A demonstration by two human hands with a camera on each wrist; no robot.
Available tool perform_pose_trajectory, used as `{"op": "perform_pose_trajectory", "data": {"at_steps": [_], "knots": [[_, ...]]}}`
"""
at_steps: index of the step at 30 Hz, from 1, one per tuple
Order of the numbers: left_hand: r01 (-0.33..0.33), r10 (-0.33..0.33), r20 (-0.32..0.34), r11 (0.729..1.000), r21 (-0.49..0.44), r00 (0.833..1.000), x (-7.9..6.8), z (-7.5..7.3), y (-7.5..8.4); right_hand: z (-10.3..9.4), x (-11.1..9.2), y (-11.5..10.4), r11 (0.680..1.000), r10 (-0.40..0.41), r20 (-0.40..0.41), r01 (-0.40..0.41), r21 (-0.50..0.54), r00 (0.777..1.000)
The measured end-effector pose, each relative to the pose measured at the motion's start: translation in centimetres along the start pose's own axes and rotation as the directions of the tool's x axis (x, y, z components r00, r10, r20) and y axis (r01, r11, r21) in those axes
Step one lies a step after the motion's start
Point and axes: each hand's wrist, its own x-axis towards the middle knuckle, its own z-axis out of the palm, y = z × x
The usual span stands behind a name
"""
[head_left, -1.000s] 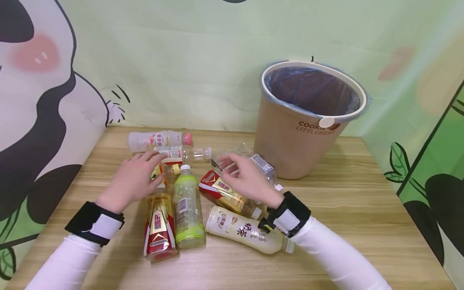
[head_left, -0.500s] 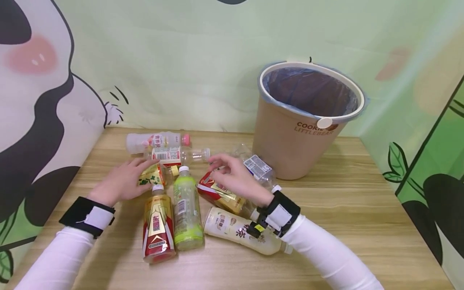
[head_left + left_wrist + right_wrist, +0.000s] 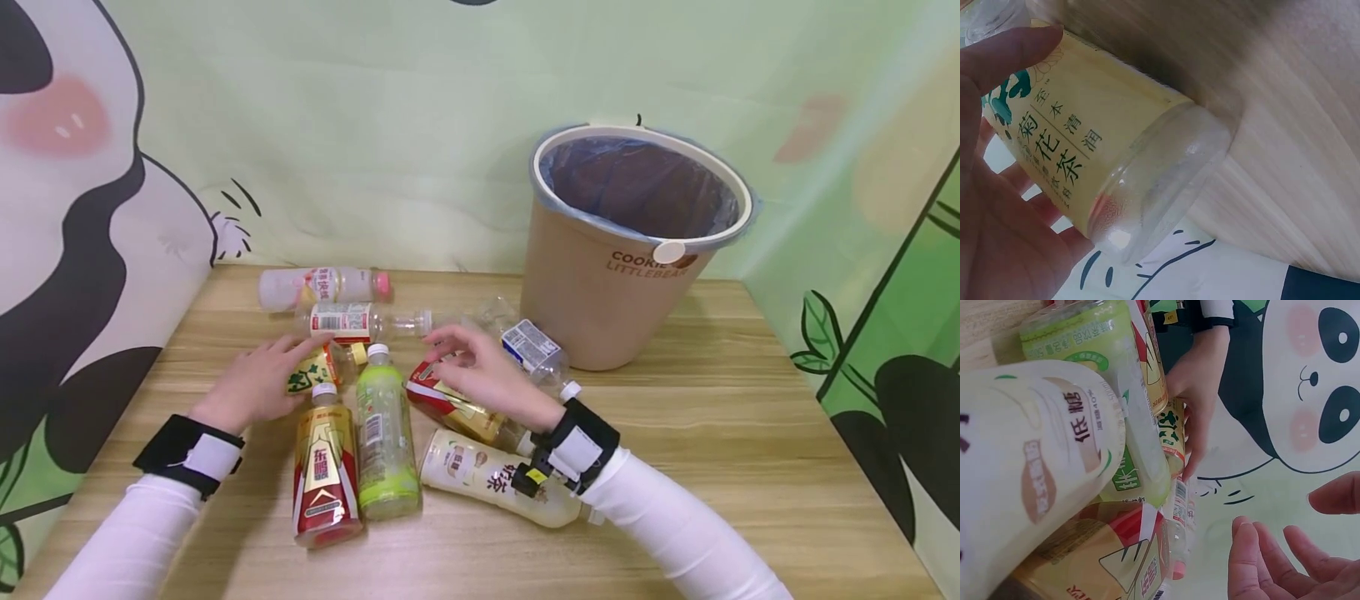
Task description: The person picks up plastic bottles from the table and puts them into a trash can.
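Observation:
My left hand [image 3: 251, 383] holds a yellow-labelled chrysanthemum tea bottle [image 3: 315, 371], which lies on its side on the table. The left wrist view shows the thumb across the label [image 3: 1066, 119] and fingers round the far side. My right hand [image 3: 491, 375] is loosely bent above a red-and-gold bottle [image 3: 453, 408]; in the right wrist view its thumb and fingers stand apart with nothing between them. Near the left hand lie another red-and-gold bottle [image 3: 326, 475] and a green bottle [image 3: 386, 450].
A lined bin [image 3: 600, 292] stands at the back right. A cream bottle [image 3: 487, 475] lies in front of the right hand, and a clear bottle [image 3: 536, 350] beside the bin. Behind are a red-and-white-labelled bottle [image 3: 345, 318] and a pink-capped bottle [image 3: 322, 287].
My left hand has come down to the left and taken hold of the chrysanthemum tea bottle. The right hand has drifted slightly left.

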Motion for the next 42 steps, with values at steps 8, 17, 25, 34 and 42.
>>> {"op": "perform_pose_trajectory", "data": {"at_steps": [8,17,25,34,42], "knots": [[0.006,-0.006,-0.014,1.0,-0.008,1.0,-0.2,0.0,0.1,-0.5,-0.2,0.8,0.997,-0.001,0.014,0.0,0.079,1.0],[0.007,-0.007,-0.036,1.0,0.002,0.999,-0.7,-1.1,0.7,-0.8,-0.5,1.0,0.993,0.043,0.011,-0.044,0.106,0.999],[0.024,-0.022,-0.088,0.999,0.024,0.996,-1.0,-2.8,2.0,-1.1,-0.7,1.2,0.991,0.058,-0.009,-0.056,0.124,0.998],[-0.011,0.003,-0.21,0.999,-0.037,0.978,-0.5,-4.4,5.5,-1.6,-1.9,-1.9,0.988,0.076,-0.051,-0.068,0.139,0.996],[-0.122,0.047,-0.304,0.965,-0.232,0.952,1.1,-4.3,8.6,-2.1,-1.7,-1.5,0.988,0.039,-0.146,-0.016,0.155,0.988]]}}
